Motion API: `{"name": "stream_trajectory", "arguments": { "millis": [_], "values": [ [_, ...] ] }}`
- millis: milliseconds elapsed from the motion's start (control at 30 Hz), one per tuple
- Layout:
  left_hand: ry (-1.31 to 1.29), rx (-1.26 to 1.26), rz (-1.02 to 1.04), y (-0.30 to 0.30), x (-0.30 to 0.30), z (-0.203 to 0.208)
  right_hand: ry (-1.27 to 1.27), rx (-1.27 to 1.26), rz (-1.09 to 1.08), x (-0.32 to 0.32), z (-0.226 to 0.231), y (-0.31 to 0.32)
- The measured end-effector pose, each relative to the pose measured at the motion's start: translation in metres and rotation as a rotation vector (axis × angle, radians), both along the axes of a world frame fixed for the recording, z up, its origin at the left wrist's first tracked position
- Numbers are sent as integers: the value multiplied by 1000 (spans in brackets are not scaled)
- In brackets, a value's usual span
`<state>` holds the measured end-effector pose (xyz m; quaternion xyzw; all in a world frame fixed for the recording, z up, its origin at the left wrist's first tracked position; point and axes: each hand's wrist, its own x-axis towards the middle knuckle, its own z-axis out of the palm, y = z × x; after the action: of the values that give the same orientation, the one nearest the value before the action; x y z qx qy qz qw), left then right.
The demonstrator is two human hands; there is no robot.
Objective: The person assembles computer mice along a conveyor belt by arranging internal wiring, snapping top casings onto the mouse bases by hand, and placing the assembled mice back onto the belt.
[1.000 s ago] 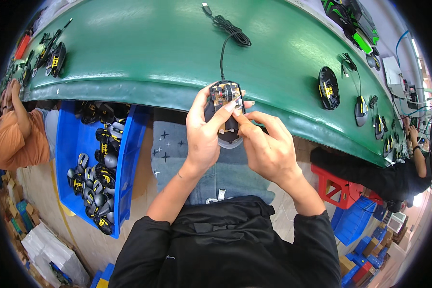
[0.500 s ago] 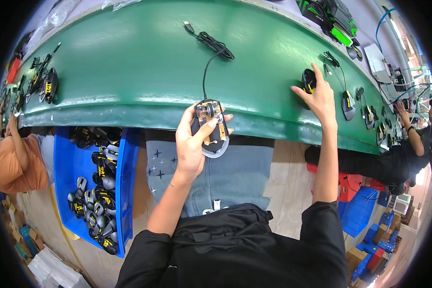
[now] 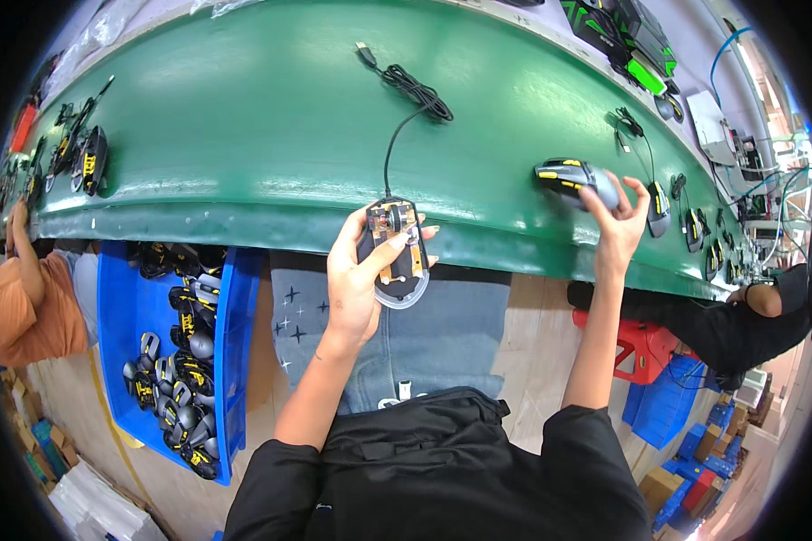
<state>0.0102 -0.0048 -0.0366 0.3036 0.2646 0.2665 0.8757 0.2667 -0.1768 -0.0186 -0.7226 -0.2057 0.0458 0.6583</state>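
Observation:
My left hand (image 3: 350, 279) is closed round an opened computer mouse base (image 3: 412, 263), its thumb over the bare circuit board and scroll wheel. From the base's far end a black cable (image 3: 418, 93) runs onto the green bench, bundled in a coil, with its plug at the far end. Over the bench to the right, my right hand (image 3: 619, 225) grips a mouse top shell (image 3: 567, 173), black and grey with yellow parts inside. The shell is tilted on its side and slightly blurred; its rounded grey end lies against my fingers.
The green bench (image 3: 244, 117) spans the view. Left of my lap, a blue crate (image 3: 236, 361) holds several grey, black and yellow mouse parts. Corded mice (image 3: 659, 212) lie along the bench at right, more mouse parts (image 3: 90, 160) at left. Other people sit at both sides.
My right hand has closed on the mouse top shell, lifted it off the bench and turned it sideways. My left hand still holds the mouse base, slightly lower in view.

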Motion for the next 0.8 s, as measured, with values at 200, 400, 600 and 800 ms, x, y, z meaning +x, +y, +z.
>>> {"name": "stream_trajectory", "arguments": {
  "millis": [200, 400, 600, 800],
  "values": [
    [15, 14, -18, 1, 5, 3, -315, -695, 50, -14, -2, -25],
    [-25, -6, -5, -1, 8, -4, -616, -819, 279, -13, 3, 15],
    [-2, 34, 40, -3, 12, 1, -511, -350, 353, -111, 37, 68],
    [-162, 90, 102, -10, 8, 5, -519, -340, 265, -181, -2, 103]
  ]
}}
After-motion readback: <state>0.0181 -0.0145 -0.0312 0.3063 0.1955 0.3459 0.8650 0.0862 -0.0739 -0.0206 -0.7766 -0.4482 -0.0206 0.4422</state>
